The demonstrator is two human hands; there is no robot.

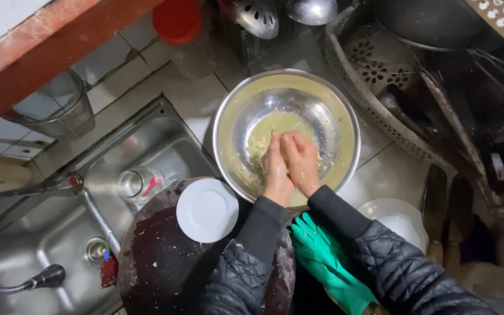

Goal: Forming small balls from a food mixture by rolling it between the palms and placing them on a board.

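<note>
A large steel bowl (328, 99) stands on the tiled counter, smeared inside with pale yellowish dough or batter (263, 125). Both my hands reach into it side by side. My left hand (275, 169) presses down at the bowl's bottom, fingers together and coated in dough bits. My right hand (301, 160) lies against it, fingers curled down into the same spot. Whether either hand grips a lump of dough is hidden by the hands themselves. Dark quilted sleeves cover both arms.
A dark round board (158, 262) with a white plate (207, 210) lies over the steel sink (59, 233); a glass jar (135, 184) sits in it. Green rubber gloves (322, 262) lie below the bowl. A perforated basket (374, 111) of utensils, knives (436, 204) and a white lid (401, 219) are at right.
</note>
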